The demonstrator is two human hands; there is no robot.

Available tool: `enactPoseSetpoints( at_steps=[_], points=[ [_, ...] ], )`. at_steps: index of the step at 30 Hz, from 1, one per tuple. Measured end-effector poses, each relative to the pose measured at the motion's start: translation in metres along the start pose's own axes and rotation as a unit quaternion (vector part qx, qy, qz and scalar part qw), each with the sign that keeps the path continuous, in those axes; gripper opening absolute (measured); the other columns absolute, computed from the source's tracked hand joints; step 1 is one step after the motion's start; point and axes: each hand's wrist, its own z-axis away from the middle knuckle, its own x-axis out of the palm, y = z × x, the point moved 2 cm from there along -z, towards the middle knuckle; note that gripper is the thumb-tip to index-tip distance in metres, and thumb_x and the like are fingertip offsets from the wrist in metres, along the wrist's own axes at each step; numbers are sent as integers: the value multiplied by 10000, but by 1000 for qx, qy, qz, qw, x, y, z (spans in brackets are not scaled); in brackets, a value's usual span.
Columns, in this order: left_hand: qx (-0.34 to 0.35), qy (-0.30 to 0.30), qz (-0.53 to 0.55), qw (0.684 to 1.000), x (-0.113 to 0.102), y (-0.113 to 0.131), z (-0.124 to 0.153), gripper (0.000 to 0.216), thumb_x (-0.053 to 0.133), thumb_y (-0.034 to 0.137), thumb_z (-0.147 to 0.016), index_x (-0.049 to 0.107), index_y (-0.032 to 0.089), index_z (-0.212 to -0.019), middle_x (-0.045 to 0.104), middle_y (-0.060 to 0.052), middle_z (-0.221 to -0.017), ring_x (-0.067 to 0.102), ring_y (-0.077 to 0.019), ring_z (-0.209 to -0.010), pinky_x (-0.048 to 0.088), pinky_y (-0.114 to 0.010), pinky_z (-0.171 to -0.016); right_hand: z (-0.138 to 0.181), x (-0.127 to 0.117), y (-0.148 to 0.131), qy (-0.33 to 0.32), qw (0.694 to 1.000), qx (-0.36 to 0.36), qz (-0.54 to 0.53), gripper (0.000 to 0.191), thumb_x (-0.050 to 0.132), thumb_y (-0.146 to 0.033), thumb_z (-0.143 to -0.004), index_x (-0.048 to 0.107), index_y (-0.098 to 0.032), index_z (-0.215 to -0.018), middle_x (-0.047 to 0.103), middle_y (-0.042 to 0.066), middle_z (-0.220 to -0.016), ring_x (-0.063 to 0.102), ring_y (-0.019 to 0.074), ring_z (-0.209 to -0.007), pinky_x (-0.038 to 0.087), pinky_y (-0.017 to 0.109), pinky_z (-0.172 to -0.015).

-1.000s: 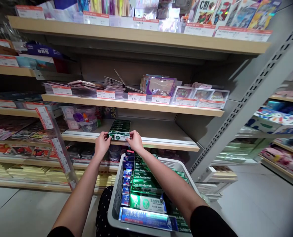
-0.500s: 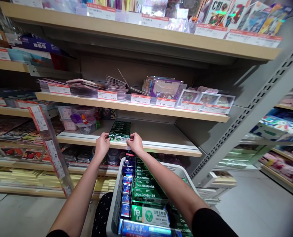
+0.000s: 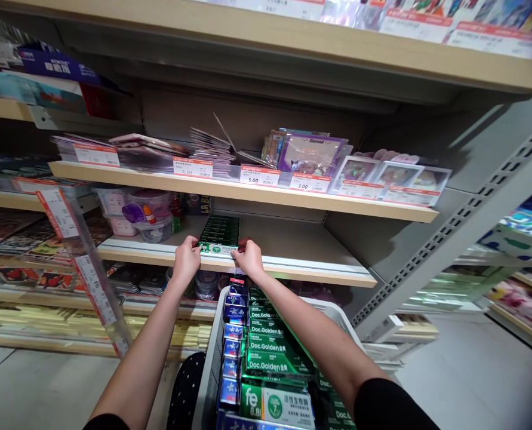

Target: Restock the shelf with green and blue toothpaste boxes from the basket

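Near the front edge of the lower shelf (image 3: 288, 242) lies a row of green toothpaste boxes (image 3: 220, 230), one behind another. My left hand (image 3: 187, 261) pinches the left end of the front toothpaste box (image 3: 218, 248). At its right end is my right hand (image 3: 248, 258), fingers closed on it. The white and green long side of that box faces me. Below my forearms sits a grey basket (image 3: 208, 352) packed with green Doc.Golden boxes (image 3: 270, 346) and a column of blue boxes (image 3: 230, 349). My right forearm hides part of the basket.
Clear plastic tubs (image 3: 151, 215) stand left of the row. A shelf above (image 3: 248, 194) carries flat packets and price tags close over my hands. A slanted price-tag strip (image 3: 89, 272) juts out at left, and a slotted metal upright (image 3: 463, 221) rises at right.
The front box has tipped back level with the row, so its top shows less. Both hands keep their hold at its ends. My view has moved slightly closer to the shelves.
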Motion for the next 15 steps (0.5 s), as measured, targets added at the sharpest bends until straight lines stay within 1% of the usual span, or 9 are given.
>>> enactPoseSetpoints(
  at_steps=[5, 8, 10, 11, 13, 14, 15],
  points=[
    [-2, -2, -8, 1000, 4, 1, -2, 189, 540, 168, -816, 575, 190, -1001, 707, -105, -952, 693, -239, -872, 523, -318, -782, -4, 2, 4, -2, 1000, -2, -7, 204, 681, -201, -711, 602, -158, -894, 668, 48, -784, 645, 195, -753, 501, 308, -729],
    [-13, 2, 2, 1000, 2, 5, 3, 350, 555, 186, -820, 521, 172, -1169, 683, -135, -1062, 686, -243, -913, 526, -335, -809, -5, -8, 4, -8, 1000, 0, -26, 237, 708, -236, -695, 604, -161, -895, 673, 45, -807, 641, 182, -747, 509, 306, -726],
    [-10, 34, 17, 999, -3, 13, 11, 448, 561, 206, -827, 461, 173, -1263, 641, -148, -1167, 668, -239, -972, 520, -345, -854, -2, -24, 4, -3, 997, -1, -74, 280, 714, -284, -699, 599, -167, -926, 680, 44, -848, 640, 168, -735, 521, 301, -713],
    [-1, 60, 25, 998, -6, 18, 18, 447, 556, 218, -835, 458, 182, -1269, 622, -143, -1199, 657, -232, -999, 512, -345, -881, 1, -35, 4, 2, 994, -3, -110, 293, 704, -307, -711, 595, -171, -946, 684, 45, -874, 641, 161, -733, 528, 298, -704],
    [20, 102, 41, 994, -10, 32, 38, 361, 542, 250, -853, 504, 200, -1209, 614, -117, -1200, 641, -214, -1009, 497, -339, -915, 12, -62, 8, 11, 982, -11, -187, 292, 677, -345, -740, 592, -176, -964, 689, 56, -927, 650, 161, -761, 539, 297, -700],
    [25, 108, 50, 993, -10, 40, 51, 308, 537, 271, -861, 530, 206, -1161, 621, -105, -1177, 639, -207, -995, 495, -335, -917, 21, -76, 11, 15, 976, -17, -218, 283, 666, -362, -753, 597, -178, -957, 690, 67, -961, 654, 167, -790, 544, 303, -711],
    [24, 102, 63, 992, -9, 47, 64, 267, 536, 293, -865, 549, 208, -1117, 632, -95, -1144, 639, -202, -977, 499, -332, -909, 31, -90, 16, 19, 970, -23, -239, 282, 661, -380, -761, 605, -178, -951, 691, 78, -989, 657, 177, -823, 547, 313, -731]
  ],
)
